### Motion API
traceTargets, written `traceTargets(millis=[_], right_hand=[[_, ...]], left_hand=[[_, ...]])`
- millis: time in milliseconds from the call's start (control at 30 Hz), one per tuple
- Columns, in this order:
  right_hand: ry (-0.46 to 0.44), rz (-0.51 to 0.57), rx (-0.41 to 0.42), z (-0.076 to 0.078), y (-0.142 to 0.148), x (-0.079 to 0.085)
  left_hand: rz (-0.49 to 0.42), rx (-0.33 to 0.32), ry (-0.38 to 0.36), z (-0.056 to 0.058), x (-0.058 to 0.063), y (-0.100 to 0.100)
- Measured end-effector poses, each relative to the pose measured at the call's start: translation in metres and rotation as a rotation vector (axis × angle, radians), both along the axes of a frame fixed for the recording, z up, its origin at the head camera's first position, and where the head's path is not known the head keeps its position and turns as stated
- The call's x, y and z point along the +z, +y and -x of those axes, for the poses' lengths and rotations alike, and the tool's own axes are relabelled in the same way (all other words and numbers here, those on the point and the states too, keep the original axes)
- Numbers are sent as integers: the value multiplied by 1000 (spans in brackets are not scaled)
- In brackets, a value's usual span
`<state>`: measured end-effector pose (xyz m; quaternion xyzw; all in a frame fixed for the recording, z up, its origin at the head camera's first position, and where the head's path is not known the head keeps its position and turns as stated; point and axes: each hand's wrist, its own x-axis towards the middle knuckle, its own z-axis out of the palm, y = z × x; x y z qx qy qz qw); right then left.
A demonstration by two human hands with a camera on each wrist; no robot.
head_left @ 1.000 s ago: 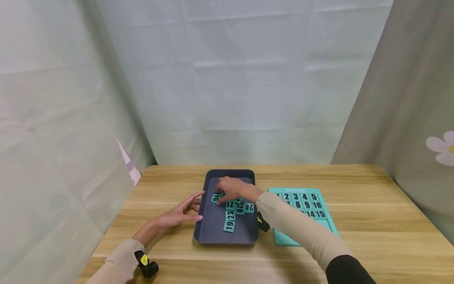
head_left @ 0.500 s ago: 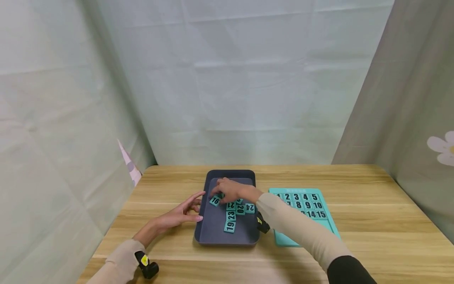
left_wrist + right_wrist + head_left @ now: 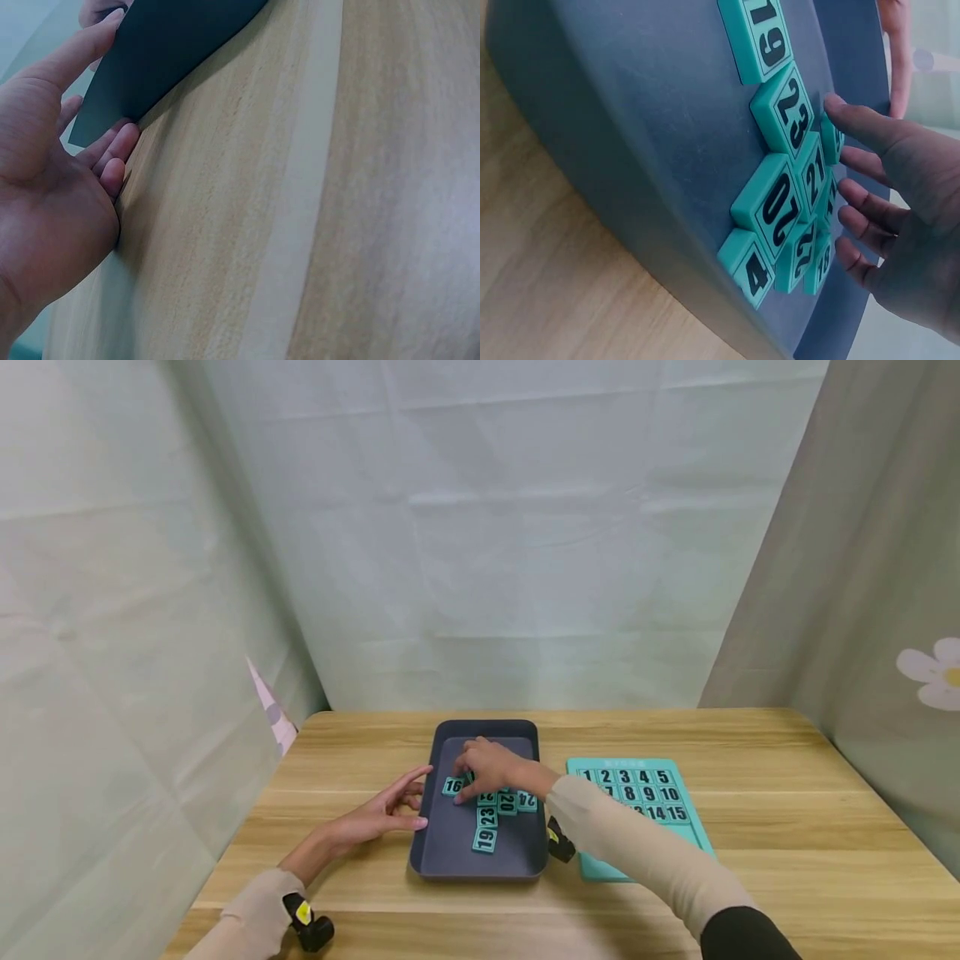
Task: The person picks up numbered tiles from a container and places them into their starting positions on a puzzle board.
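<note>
The right hand (image 3: 495, 767) reaches into the dark tray (image 3: 450, 843), thumb and forefinger pinching tile 16 (image 3: 452, 786) at opposite edges — its other fingers hang loose; tile 16 lies face up on the tray floor, left of the clustered tiles (image 3: 487, 817); the left hand (image 3: 371, 818) grasps nothing, its fingers extended against the tray's left wall; the teal board (image 3: 600, 867) — partly hidden by the right sleeve (image 3: 637, 835) — lies right of the tray on the bench (image 3: 787, 810).

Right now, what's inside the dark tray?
The dark tray holds teal number tiles: 16, 19, 20, 21, 23 and 24. In the head view, the right hand covers others; the right wrist view also shows 22.
</note>
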<state>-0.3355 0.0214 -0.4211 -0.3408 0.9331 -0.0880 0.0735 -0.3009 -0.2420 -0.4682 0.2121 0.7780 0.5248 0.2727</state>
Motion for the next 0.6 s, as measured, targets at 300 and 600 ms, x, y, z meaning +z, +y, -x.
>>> traceTargets(millis=[300, 600], right_hand=[[14, 48, -3, 4, 2, -5], [5, 205, 85, 3, 20, 3]], left_hand=[[6, 6, -9, 0, 1, 1], [11, 24, -12, 2, 3, 6]])
